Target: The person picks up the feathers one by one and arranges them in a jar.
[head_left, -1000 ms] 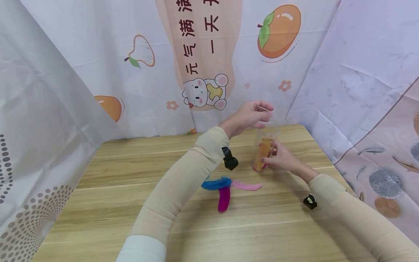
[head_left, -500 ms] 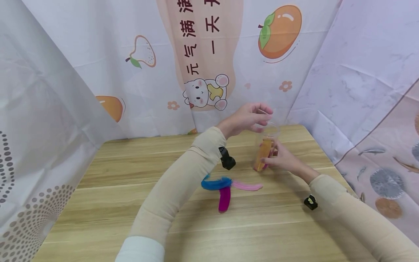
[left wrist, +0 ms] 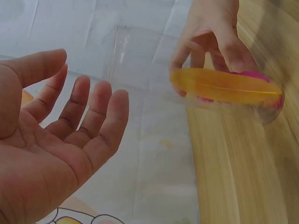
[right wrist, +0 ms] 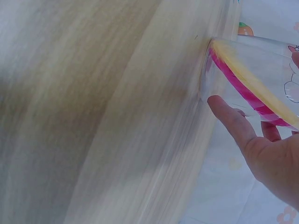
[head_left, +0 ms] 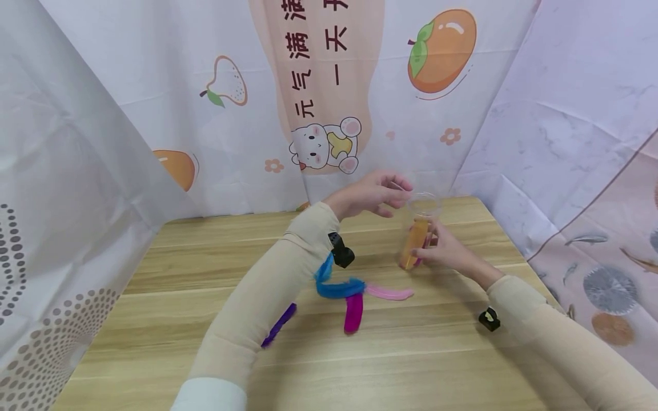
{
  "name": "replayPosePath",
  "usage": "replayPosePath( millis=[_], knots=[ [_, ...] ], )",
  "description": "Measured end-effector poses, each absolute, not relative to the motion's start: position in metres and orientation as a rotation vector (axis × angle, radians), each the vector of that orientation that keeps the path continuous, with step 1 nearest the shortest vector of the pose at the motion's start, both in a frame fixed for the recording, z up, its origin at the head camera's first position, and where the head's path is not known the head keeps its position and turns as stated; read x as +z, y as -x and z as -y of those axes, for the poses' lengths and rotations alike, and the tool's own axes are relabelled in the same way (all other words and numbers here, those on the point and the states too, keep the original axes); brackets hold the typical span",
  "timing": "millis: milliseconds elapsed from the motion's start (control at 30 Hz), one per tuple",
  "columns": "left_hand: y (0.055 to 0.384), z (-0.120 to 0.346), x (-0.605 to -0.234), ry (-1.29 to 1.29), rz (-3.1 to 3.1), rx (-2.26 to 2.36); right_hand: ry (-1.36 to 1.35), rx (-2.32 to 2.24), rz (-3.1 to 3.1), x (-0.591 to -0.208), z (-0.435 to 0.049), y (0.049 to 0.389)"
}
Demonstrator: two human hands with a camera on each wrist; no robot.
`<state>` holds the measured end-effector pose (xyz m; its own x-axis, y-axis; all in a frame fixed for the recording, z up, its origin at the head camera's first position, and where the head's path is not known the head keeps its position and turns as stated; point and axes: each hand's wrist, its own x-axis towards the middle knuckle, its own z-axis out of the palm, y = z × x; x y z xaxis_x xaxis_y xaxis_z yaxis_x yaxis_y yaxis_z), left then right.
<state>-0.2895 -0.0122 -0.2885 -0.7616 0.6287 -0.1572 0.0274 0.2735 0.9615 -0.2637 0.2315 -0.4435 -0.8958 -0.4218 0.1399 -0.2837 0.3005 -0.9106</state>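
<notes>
A tall clear plastic cup stands on the table at the right. Inside it lean an orange-yellow feather and a magenta feather. My right hand holds the cup from its right side, thumb and fingers spread round the lower wall. Just left of the rim, in the air, is my left hand. Its fingers are loosely bent with nothing between them, as the palm in the left wrist view shows.
On the wooden table lie blue feathers, a pink feather and a magenta feather. A purple feather is partly behind my left sleeve. Printed cloth hangs along the back and sides.
My left hand has drawn back leftward from above the cup's rim, and its forearm has shifted left, uncovering the purple feather and more blue. The right hand keeps its hold on the cup.
</notes>
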Motion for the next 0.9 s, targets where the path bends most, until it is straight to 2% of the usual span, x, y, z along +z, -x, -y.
replayPosePath(
  millis=[900],
  knots=[
    [0.281, 0.111, -0.320, -0.439, -2.138, 1.372, 0.662, -1.645, -2.470, -0.444, -0.230, 0.264]
  ],
)
